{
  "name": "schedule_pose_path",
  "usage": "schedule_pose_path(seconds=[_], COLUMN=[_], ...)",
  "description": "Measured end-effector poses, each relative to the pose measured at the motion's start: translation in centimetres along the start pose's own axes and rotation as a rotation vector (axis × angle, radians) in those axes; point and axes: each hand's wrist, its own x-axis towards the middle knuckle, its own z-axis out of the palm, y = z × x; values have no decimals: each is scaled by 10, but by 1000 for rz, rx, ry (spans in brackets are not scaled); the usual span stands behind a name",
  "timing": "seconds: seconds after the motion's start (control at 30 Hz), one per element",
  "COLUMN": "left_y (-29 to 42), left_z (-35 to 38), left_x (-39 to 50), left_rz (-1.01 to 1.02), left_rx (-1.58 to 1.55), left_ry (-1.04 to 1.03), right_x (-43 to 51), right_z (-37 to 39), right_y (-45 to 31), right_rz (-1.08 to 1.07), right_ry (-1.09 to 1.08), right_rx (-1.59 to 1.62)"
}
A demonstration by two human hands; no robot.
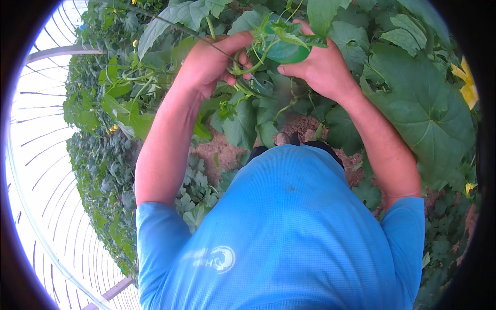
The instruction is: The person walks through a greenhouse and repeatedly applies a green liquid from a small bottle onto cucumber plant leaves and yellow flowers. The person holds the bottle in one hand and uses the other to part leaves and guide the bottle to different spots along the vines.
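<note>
My left hand [217, 58] is at the upper middle, its fingers closed around a curled green vine stem [257, 66]. The vine's growing tip [267, 37], with small leaves and tendrils, stands up between my hands. A thin dark string [182, 28] runs from the upper left across my left hand. My right hand [325, 69] grips a translucent green plastic container [288, 54] by its right side, thumb below and fingers above. Leaves of the vine tip hide part of the container, so its full shape cannot be told.
Broad leaves [430, 112] crowd close on the right, with a yellow flower [467, 83] at the edge. Dense vines [104, 186] fill the left before the ribbed greenhouse wall [50, 155]. Bare soil [219, 155] shows around my feet, below my blue shirt [290, 217].
</note>
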Motion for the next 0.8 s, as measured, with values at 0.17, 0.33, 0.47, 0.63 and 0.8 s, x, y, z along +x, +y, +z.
schedule_pose_path(seconds=[0.17,0.33,0.47,0.63,0.8], left_y=[3,4,3,1,1], left_z=[-2,-1,0,3,7], left_x=[0,-1,-3,-7,-12], left_rz=[-12,-37,-36,-43,-61], left_rx=[51,109,114,125,162], left_ry=[-4,-20,-30,-35,-43], right_x=[-1,-3,-7,-15,-21], right_z=[4,3,-3,-4,1], right_y=[-3,-2,-8,-14,-7], right_rz=[-19,-10,67,45,2], right_ry=[56,50,-46,-40,11], right_rx=[34,95,50,63,140])
